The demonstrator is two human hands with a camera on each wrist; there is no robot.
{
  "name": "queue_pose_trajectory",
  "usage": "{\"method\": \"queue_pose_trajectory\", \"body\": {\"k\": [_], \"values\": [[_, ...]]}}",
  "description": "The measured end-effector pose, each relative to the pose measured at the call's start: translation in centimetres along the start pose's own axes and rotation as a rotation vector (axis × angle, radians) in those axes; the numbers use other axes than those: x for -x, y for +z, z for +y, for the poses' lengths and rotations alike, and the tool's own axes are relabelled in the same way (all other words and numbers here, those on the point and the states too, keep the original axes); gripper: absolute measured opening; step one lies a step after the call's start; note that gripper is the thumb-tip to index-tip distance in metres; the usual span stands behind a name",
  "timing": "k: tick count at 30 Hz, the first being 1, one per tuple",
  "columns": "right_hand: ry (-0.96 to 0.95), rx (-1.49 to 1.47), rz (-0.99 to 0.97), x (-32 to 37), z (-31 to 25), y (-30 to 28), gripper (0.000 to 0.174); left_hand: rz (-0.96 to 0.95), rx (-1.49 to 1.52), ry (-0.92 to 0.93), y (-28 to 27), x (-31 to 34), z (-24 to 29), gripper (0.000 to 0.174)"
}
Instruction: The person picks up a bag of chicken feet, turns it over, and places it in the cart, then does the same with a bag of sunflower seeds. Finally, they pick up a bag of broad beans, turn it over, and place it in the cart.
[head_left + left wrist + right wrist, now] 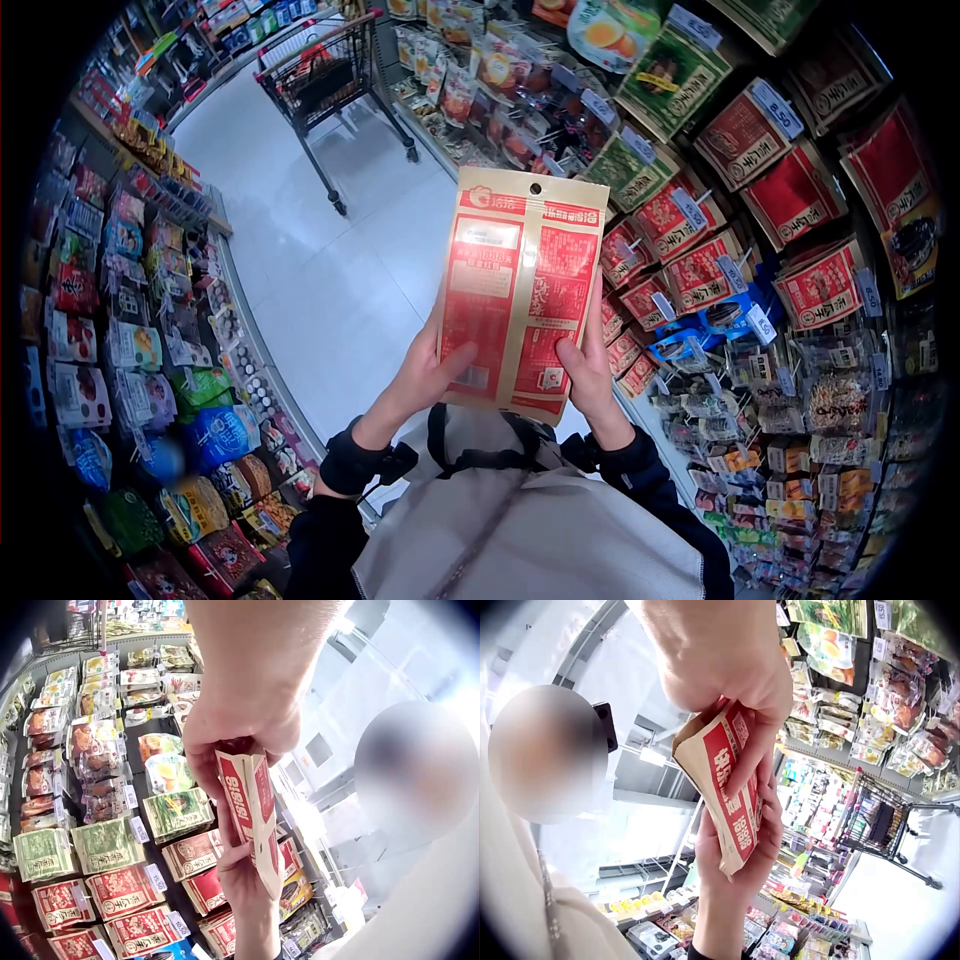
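A red-and-tan snack bag [525, 260] with a round hang hole at its top is held up in front of the chest, its printed back toward the head camera. My left hand [425, 380] grips the left edge low down, thumb across the face and fingers behind. On the opposite edge, my right hand [592, 375] holds the bag the same way, its thumb pressed on the red print. Seen side-on in the left wrist view, the bag [255, 810] looks thick and stands between both hands. In the right wrist view, fingers spread along the bag's printed side [731, 784].
Hanging snack packs [690, 270] with price tags line the shelf close on the right. Another shelf of packs [140, 340] runs along the left. Ahead on the pale floor [300, 260] stands a shopping cart [325, 85] with a dark item inside.
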State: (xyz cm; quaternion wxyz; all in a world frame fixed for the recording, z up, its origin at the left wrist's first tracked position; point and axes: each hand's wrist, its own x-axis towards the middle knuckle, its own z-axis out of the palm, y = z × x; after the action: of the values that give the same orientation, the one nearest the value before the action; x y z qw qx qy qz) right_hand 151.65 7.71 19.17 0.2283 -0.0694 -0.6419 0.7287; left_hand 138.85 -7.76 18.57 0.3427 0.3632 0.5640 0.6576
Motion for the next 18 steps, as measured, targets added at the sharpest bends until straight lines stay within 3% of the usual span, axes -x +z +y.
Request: {"method": "queue_pose_trajectory", "body": {"k": [6,13,18], "values": [[0.010,0.044,-0.066,-2.3,1.0,5.1,0.077,0.075,-0.002,-0.018,-4.7,3.1,1.3,0.066],[0.057,-0.166,-0.210,-5.0,1.0,11.1,0.073,0.268,-0.088,0.056,-8.8,6.2,2.1,0.065],[0.106,-0.168,-0.325,-7.3,2.6,13.6,0.073,0.358,0.031,0.005,-11.9,6.9,1.1,0.064]]}}
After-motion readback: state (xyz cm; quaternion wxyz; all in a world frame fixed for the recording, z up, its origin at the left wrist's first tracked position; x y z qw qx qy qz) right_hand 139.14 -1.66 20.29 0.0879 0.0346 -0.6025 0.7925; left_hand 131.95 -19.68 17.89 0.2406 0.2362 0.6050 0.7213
